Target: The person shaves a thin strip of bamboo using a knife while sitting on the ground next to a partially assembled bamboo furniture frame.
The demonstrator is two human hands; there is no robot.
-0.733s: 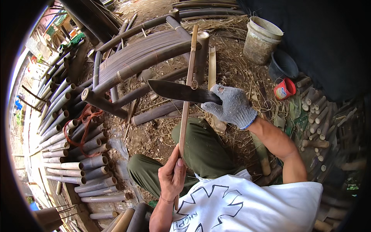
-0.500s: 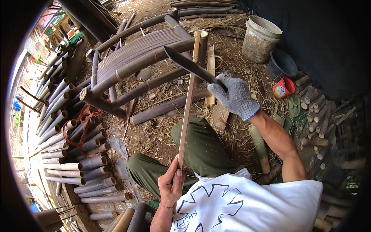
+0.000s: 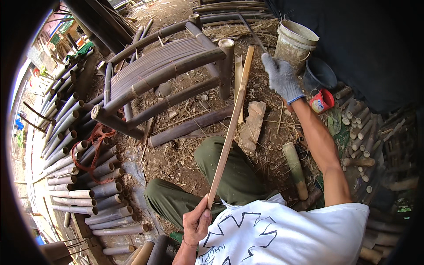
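Here, left hand (image 3: 196, 225) gripping bamboo strip (image 3: 229, 128), gloved right hand (image 3: 282, 78) clutching knife (image 3: 251, 28), pale bucket (image 3: 295, 42) contents unclear.

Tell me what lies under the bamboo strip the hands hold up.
Under the bamboo strip lie a dark bamboo pole, a flat wood block, trampled dirt and green trousers. The ground right beneath the strip is covered.

Left hand (image 3: 196, 223) fisted low; gloved right hand (image 3: 281, 77) raised, arm outstretched.

Single head fisheye, looking steeply down, close over lap.
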